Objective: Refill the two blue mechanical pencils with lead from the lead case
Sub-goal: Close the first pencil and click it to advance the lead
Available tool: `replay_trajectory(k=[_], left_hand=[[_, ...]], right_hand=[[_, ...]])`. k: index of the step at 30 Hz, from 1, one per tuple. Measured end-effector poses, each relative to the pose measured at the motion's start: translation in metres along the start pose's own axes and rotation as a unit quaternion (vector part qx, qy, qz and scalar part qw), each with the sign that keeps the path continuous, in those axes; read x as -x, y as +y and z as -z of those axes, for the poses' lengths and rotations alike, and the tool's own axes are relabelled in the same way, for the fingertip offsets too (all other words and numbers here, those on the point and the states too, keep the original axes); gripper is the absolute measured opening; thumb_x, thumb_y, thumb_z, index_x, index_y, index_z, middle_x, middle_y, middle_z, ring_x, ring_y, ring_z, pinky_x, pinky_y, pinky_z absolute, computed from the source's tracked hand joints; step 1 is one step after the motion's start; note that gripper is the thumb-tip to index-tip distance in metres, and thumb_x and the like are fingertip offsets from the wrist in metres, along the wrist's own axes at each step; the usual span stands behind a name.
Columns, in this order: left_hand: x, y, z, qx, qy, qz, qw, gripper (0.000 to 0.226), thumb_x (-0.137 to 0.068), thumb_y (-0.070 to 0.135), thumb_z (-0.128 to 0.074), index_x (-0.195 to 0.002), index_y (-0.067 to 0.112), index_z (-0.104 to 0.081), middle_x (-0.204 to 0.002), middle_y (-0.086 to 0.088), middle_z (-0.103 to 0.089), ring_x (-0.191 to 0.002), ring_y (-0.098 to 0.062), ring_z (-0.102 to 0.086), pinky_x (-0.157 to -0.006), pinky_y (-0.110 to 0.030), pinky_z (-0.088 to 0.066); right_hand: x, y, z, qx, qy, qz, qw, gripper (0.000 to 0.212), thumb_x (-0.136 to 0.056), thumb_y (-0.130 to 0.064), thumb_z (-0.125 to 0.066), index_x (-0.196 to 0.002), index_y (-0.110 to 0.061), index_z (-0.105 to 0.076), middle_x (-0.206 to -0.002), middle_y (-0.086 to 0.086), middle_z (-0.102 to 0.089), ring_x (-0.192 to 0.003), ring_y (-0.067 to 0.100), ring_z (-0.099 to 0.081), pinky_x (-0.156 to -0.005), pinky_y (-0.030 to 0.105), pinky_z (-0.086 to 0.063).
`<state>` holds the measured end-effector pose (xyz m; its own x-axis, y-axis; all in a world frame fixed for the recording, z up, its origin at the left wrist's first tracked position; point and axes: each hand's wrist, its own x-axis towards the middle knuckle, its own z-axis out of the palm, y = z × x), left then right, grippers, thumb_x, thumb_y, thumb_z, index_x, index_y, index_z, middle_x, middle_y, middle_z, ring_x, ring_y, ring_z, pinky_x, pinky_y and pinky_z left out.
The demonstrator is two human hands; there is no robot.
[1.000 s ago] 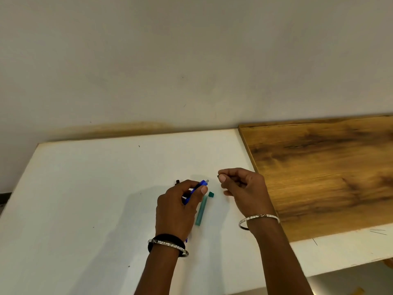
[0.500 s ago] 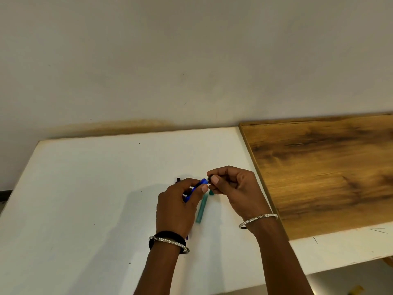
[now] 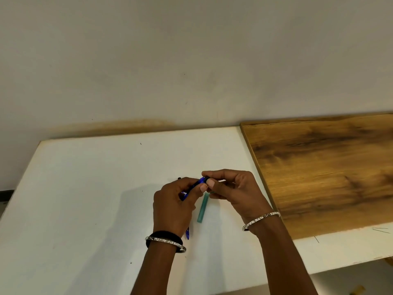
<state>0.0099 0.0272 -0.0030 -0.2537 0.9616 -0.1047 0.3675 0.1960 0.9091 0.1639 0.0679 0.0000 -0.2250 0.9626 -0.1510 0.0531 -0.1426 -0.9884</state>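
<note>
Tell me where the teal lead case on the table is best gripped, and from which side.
Grip the lead case across its long flat sides near the lower, nearer half, coming from above. It lies flat on the white table, a slim bar, and its far end sits under the right hand, so the near end is probably freest.

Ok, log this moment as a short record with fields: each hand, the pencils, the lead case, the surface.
left hand: left hand closed around a blue mechanical pencil, its top end pointing up and away
right hand: right hand pinching at that pencil's top end; what its fingers hold is too small to tell
second pencil: blue tip shows below the left hand, rest hidden
lead case: green lead case lying flat on the table between the hands
surface: white table, wooden board at the right
</note>
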Motion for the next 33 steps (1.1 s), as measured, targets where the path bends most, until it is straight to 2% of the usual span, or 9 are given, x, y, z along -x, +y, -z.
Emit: replay_trajectory(k=[4, 9, 13, 15, 17, 21, 27, 31, 33], left_hand=[[0.001, 0.008, -0.001, 0.039, -0.004, -0.002, 0.999, 0.023, -0.082, 0.039, -0.066, -0.096, 0.023, -0.075, -0.072, 0.006, -0.072, -0.056, -0.003, -0.065, -0.054, -0.004, -0.044], [0.001, 0.009, -0.003, 0.076, -0.052, 0.004, 0.996, 0.017, -0.085, 0.037, -0.063, -0.096, 0.028, -0.073, -0.079, 0.008, -0.075, -0.063, -0.004, -0.07, -0.057, -0.012, -0.05], [0.003, 0.011, -0.003, 0.086, -0.123, 0.016, 0.989, 0.012, -0.087, 0.03, -0.063, -0.096, 0.034, -0.07, -0.083, 0.011, -0.076, -0.066, -0.005, -0.071, -0.056, -0.009, -0.049], [0.005, 0.013, -0.003, 0.084, -0.166, 0.03, 0.982, 0.014, -0.086, 0.027, -0.067, -0.098, 0.033, -0.072, -0.086, 0.008, -0.077, -0.068, -0.007, -0.072, -0.056, -0.012, -0.05], [0.008, 0.015, -0.004, 0.084, -0.213, 0.051, 0.972, 0.017, -0.084, 0.025, -0.07, -0.099, 0.032, -0.073, -0.088, 0.005, -0.078, -0.071, -0.01, -0.074, -0.056, -0.018, -0.051], [0.008, 0.013, -0.001, 0.08, -0.295, 0.061, 0.95, 0.023, -0.086, 0.019, -0.067, -0.104, 0.032, -0.071, -0.095, 0.005, -0.078, -0.079, -0.012, -0.074, -0.061, -0.021, -0.052], [0.007, 0.015, 0.006, 0.152, -0.356, 0.066, 0.92, 0.032, -0.093, 0.013, -0.056, -0.121, 0.025, -0.064, -0.11, 0.005, -0.074, -0.095, -0.015, -0.073, -0.067, -0.021, -0.052], [0.006, 0.016, 0.009, 0.216, -0.366, 0.076, 0.902, 0.032, -0.094, 0.011, -0.052, -0.123, 0.017, -0.063, -0.114, -0.002, -0.073, -0.101, -0.021, -0.071, -0.069, -0.024, -0.053], [0.006, 0.015, 0.009, 0.229, -0.363, 0.075, 0.9, 0.031, -0.094, 0.011, -0.052, -0.122, 0.016, -0.063, -0.113, -0.003, -0.073, -0.101, -0.021, -0.071, -0.069, -0.023, -0.053]], right_hand=[[0.001, -0.003, -0.008, -0.062, 0.01, -0.03, 0.998, 0.021, -0.085, -0.019, -0.068, -0.104, -0.011, -0.074, -0.099, 0.009, -0.075, -0.086, 0.026, -0.072, -0.081, 0.041, -0.059], [-0.002, -0.005, -0.009, -0.103, 0.056, 0.003, 0.993, 0.018, -0.092, -0.02, -0.058, -0.096, -0.008, -0.07, -0.098, 0.008, -0.073, -0.088, 0.025, -0.07, -0.081, 0.041, -0.058], [-0.003, -0.008, 0.003, -0.339, 0.118, -0.012, 0.933, 0.02, -0.099, -0.019, -0.044, -0.096, -0.008, -0.06, -0.093, 0.014, -0.071, -0.089, 0.03, -0.07, -0.081, 0.041, -0.058], [-0.001, -0.009, 0.005, -0.43, 0.11, -0.018, 0.896, 0.021, -0.099, -0.024, -0.043, -0.093, -0.01, -0.057, -0.078, 0.009, -0.064, -0.074, 0.024, -0.065, -0.078, 0.038, -0.058], [-0.001, -0.009, 0.006, -0.487, 0.114, -0.025, 0.865, 0.027, -0.098, -0.032, -0.042, -0.085, -0.013, -0.055, -0.065, 0.002, -0.048, -0.056, 0.015, -0.048, -0.063, 0.031, -0.051], [0.0, -0.002, 0.017, -0.544, 0.118, -0.02, 0.831, 0.041, -0.097, -0.04, -0.036, -0.069, -0.014, -0.051, -0.047, -0.004, -0.031, -0.036, 0.01, -0.026, -0.041, 0.023, -0.026], [0.004, 0.0, 0.027, -0.603, 0.147, -0.016, 0.784, 0.031, -0.092, -0.022, -0.032, -0.068, -0.014, -0.05, -0.04, -0.006, -0.026, -0.03, 0.008, -0.022, -0.034, 0.021, -0.02], [0.004, -0.003, 0.031, -0.621, 0.161, -0.01, 0.767, 0.018, -0.084, -0.017, -0.039, -0.071, -0.014, -0.051, -0.039, -0.005, -0.025, -0.028, 0.008, -0.023, -0.032, 0.02, -0.021], [0.004, -0.003, 0.031, -0.627, 0.166, -0.012, 0.761, 0.023, -0.088, -0.017, -0.036, -0.072, -0.014, -0.051, -0.039, -0.005, -0.025, -0.028, 0.008, -0.023, -0.031, 0.02, -0.021]])
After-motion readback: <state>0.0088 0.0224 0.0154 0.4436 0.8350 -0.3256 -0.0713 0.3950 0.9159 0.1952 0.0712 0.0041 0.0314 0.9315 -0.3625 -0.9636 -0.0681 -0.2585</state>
